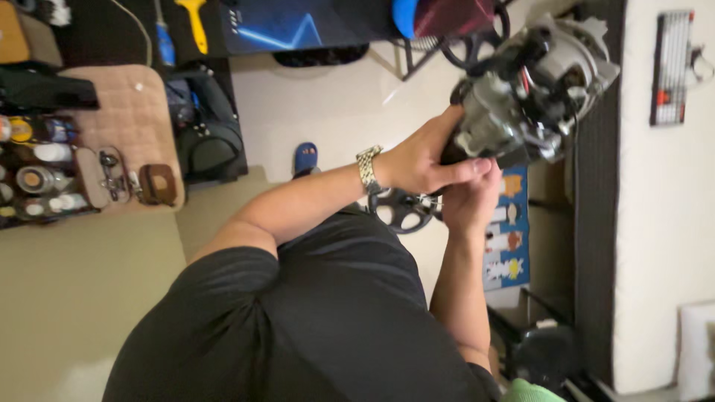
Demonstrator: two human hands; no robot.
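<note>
Both hands up at upper right of view, w/ a grey metal motor assembly [532, 89] (wires and black parts showing) held between them. One hand [421, 160], the one w/ a metal wristwatch [367, 169], is curled around the motor's near end, fingers wrapped closed on it. Other hand [469, 197] sits just below, touching it, fingers bent up against the motor's underside; can't tell how tight the grip is. Which hand is left vs right: can't tell, view is rotated. Person wears a dark shirt [328, 320]. Far left: a padded mat [138, 112] w/ a cluttered tray of small jars [41, 175]. Keyboard [672, 67] at far right.
</note>
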